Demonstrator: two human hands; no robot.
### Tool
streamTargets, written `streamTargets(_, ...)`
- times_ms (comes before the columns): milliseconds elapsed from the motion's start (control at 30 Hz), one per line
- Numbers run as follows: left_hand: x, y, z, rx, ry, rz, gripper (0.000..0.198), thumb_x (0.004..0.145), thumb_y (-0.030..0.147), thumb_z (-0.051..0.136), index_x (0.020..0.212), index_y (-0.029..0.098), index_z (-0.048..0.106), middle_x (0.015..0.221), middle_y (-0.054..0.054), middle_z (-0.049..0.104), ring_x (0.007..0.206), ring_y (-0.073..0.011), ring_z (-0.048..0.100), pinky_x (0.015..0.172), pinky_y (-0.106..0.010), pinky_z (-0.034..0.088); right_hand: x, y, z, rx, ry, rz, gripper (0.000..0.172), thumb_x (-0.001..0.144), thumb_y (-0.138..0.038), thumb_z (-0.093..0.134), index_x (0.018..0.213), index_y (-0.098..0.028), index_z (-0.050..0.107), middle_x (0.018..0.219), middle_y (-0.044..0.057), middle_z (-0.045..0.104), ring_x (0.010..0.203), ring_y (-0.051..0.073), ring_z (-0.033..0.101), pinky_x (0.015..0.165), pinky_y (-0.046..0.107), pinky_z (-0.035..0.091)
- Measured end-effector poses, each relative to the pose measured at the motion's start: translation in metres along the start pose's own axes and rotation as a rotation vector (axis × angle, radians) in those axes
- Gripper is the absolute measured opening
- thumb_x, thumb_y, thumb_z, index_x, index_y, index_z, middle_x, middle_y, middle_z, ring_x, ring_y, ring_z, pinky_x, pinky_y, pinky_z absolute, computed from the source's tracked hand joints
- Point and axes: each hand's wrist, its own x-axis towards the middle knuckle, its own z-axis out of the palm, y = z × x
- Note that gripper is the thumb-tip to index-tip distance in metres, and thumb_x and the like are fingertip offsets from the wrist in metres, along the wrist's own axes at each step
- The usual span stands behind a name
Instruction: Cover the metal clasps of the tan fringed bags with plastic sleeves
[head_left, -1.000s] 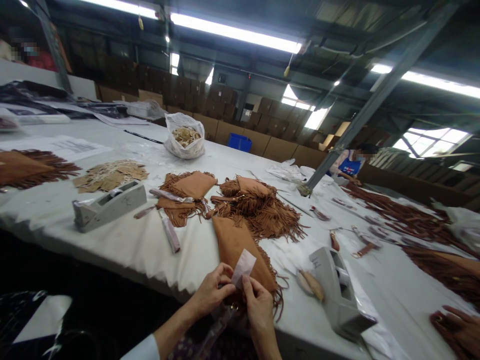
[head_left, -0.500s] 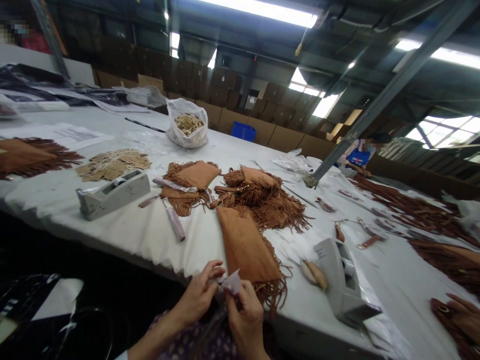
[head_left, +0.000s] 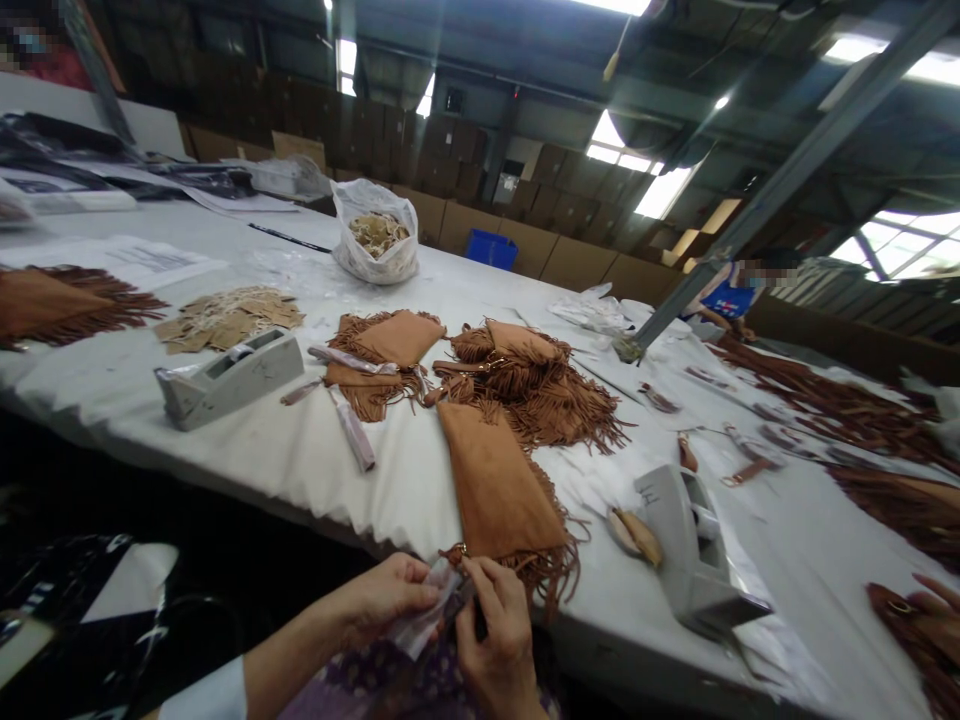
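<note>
1. The left hand (head_left: pixel 386 600) pinched a piece of pale wrapping (head_left: pixel 412 632) between thumb and fingers, just past the near edge of the surface (head_left: pixel 300 480).
2. The right hand (head_left: pixel 501 640) was close beside it, its fingers bent and gripping the same pale wrapping; a darker strip between the two hands was too blurred to make out.
3. The brown bag (head_left: pixel 499 485) lay flat at the near edge of the surface, just beyond the hands, with fringe along its right side and near end.
4. A small metal clasp (head_left: pixel 461 550) showed at the bag's near left corner, right above the fingers.
5. Farther back, a heap of fringed bags (head_left: pixel 555 400) sat just behind the brown bag, and another fringed bag (head_left: pixel 401 338) lay to its left.
6. Wrapped strips lay in front of that other bag, one of them a slim wrapped strip (head_left: pixel 352 430) slanting toward the near edge.
7. A grey tape dispenser (head_left: pixel 247 385) stood on the left, in front of a pile of tan tags (head_left: pixel 232 315); a second tape dispenser (head_left: pixel 667 540) stood to the right of the brown bag.
8. A white plastic sack (head_left: pixel 375 262) filled with similar tags stood farther back, left of a blue crate (head_left: pixel 491 250).
9. At the lower right edge, another person's hand (head_left: pixel 937 610) was beside brown fringe; its grip could not be told.
</note>
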Motion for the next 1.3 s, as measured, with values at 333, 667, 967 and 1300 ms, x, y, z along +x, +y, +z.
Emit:
streamTargets(333, 0.020, -0.008, 0.015, 0.013, 0.249, 0.161, 0.044, 0.062, 0.054, 0.070, 0.062, 0.011, 0.061, 0.053, -0.004, 0.063, 0.041, -0.0090, 0.049, 0.044, -0.020, 0.033, 0.014, 0.009, 0.011, 0.055, -0.085, 0.175, 0.045, 0.070, 0.000, 0.045, 0.110, -0.019, 0.057, 0.101, 0.010, 0.051, 0.096, 0.025, 0.049, 0.083, 0.042, 0.045)
streamTargets(667, 0.017, -0.028, 0.014, 0.053, 0.439, 0.318, 0.021, 0.054, 0.010, 0.070, 0.074, 0.011, 0.066, 0.062, -0.001, 0.069, 0.054, -0.0109, 0.057, 0.054, -0.020, 0.041, 0.027, 0.010, -0.003, 0.151, -0.242, 0.212, 0.043, 0.070, 0.001, 0.041, 0.103, -0.020, 0.061, 0.091, 0.006, 0.050, 0.087, 0.022, 0.050, 0.079, 0.037, 0.045)
streamTargets(967, 0.023, -0.029, 0.027, -0.008, 0.412, 0.363, 0.024, 0.063, 0.014, 0.066, 0.087, 0.010, 0.067, 0.074, -0.005, 0.073, 0.062, -0.0141, 0.063, 0.057, -0.021, 0.044, 0.024, 0.014, 0.004, 0.219, -0.148, 0.171, 0.037, 0.073, -0.001, 0.041, 0.092, -0.019, 0.066, 0.092, 0.007, 0.052, 0.088, 0.021, 0.052, 0.077, 0.035, 0.046)
streamTargets(1300, 0.031, -0.019, 0.029, 0.139, 0.479, 0.354, 0.040, 0.064, 0.015, 0.065, 0.103, 0.010, 0.059, 0.074, -0.005, 0.073, 0.071, -0.0198, 0.066, 0.063, -0.025, 0.046, 0.025, 0.023, 0.002, 0.307, -0.135, 0.101, 0.047, 0.076, -0.002, 0.041, 0.112, -0.023, 0.062, 0.098, 0.006, 0.065, 0.090, 0.021, 0.057, 0.080, 0.037, 0.047)
